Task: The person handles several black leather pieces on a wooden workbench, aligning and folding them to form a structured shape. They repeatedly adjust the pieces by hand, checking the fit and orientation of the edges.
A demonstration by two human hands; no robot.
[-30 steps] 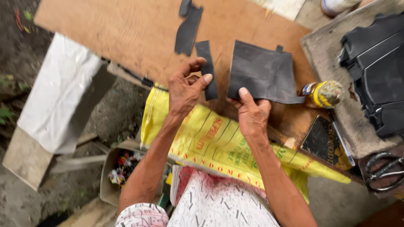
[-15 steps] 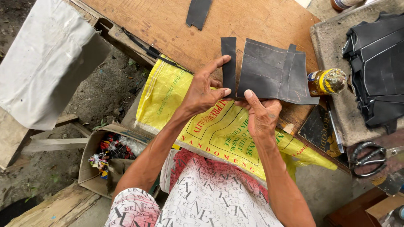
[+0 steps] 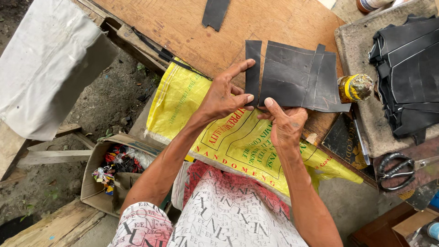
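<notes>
My left hand (image 3: 224,93) pinches the lower end of a narrow black leather strip (image 3: 252,64) lying on the wooden board (image 3: 192,32). My right hand (image 3: 286,121) grips the near edge of a larger black leather sheet (image 3: 292,75), thumb on top, right beside the strip. A second overlapping black piece (image 3: 331,84) lies on the sheet's right side. Both hands sit over a yellow woven sack (image 3: 219,132) draped on my lap.
A glue jar with a yellow band (image 3: 356,88) lies right of the sheet. A pile of black leather pieces (image 3: 407,73) rests on a grey slab. Scissors (image 3: 395,170) lie at right. A loose black scrap (image 3: 216,13) sits farther up the board. A cardboard box of scraps (image 3: 114,171) stands lower left.
The view has shifted and closed in. My left hand has taken the narrow strip by its lower end, and my right hand has moved to the sheet's near edge beside it.
</notes>
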